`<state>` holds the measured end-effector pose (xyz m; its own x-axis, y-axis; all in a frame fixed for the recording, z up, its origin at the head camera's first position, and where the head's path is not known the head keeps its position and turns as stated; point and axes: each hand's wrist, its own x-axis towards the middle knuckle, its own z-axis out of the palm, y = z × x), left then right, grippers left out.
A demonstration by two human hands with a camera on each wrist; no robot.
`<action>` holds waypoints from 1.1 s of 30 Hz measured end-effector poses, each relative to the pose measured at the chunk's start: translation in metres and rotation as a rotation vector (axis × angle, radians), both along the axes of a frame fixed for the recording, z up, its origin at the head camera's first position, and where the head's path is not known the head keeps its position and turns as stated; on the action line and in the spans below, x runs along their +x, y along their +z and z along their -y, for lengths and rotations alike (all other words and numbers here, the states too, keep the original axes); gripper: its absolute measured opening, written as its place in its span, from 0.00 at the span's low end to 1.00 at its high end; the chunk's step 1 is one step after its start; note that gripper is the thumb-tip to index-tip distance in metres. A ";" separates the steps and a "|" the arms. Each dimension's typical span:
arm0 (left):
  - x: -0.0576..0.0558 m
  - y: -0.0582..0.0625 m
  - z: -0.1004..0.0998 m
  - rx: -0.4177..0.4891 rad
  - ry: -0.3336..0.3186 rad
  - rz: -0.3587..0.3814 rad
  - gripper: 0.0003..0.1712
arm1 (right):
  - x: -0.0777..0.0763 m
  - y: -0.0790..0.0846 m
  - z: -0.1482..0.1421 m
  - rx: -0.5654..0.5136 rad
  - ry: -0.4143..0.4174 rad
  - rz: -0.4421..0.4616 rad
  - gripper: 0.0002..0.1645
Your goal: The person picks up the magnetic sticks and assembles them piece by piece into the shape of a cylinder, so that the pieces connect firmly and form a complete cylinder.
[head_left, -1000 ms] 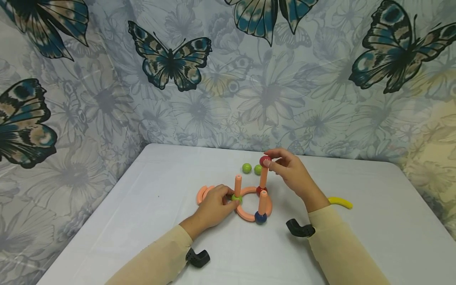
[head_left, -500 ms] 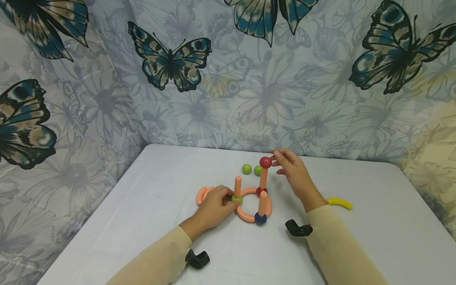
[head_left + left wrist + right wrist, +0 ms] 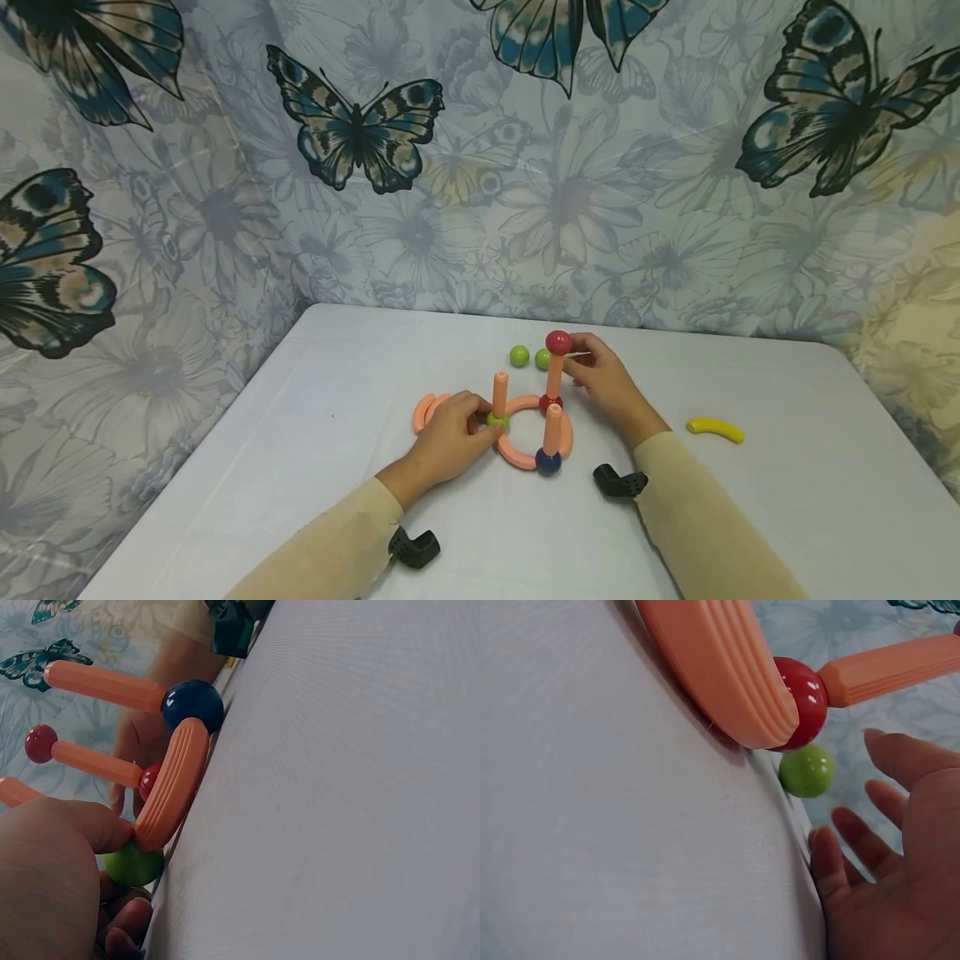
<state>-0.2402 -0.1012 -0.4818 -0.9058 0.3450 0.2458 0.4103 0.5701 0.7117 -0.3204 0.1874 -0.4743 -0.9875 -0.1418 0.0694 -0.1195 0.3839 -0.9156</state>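
Observation:
A ring of curved orange rods (image 3: pixel 517 452) lies on the table, joined by a green ball (image 3: pixel 133 864), a lower red ball (image 3: pixel 804 705) and a blue ball (image 3: pixel 548 462). Straight orange rods stand upright on these balls; the rear rod (image 3: pixel 554 379) carries an upper red ball (image 3: pixel 558 342) on its top end. My left hand (image 3: pixel 453 433) pinches the green ball between thumb and fingers. Beside the rear rod is my right hand (image 3: pixel 611 387), its fingers loosely spread and holding nothing. In the right wrist view this hand (image 3: pixel 892 847) is apart from the lower red ball.
Two loose green balls (image 3: pixel 520 356) sit behind the ring. Spare curved orange rods (image 3: pixel 423 414) lie left of it, partly covered by my left hand. A curved yellow rod (image 3: pixel 716 430) lies at the right. A patterned cloth (image 3: pixel 420 250) hangs behind the table.
My right hand has let go of the upper red ball, drawn back, then come lower beside the rear rod. The ball stays on top. The left hand keeps its place.

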 end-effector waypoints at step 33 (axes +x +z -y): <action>-0.001 0.000 -0.001 0.006 -0.007 0.013 0.10 | -0.012 0.005 0.000 0.024 -0.057 0.004 0.22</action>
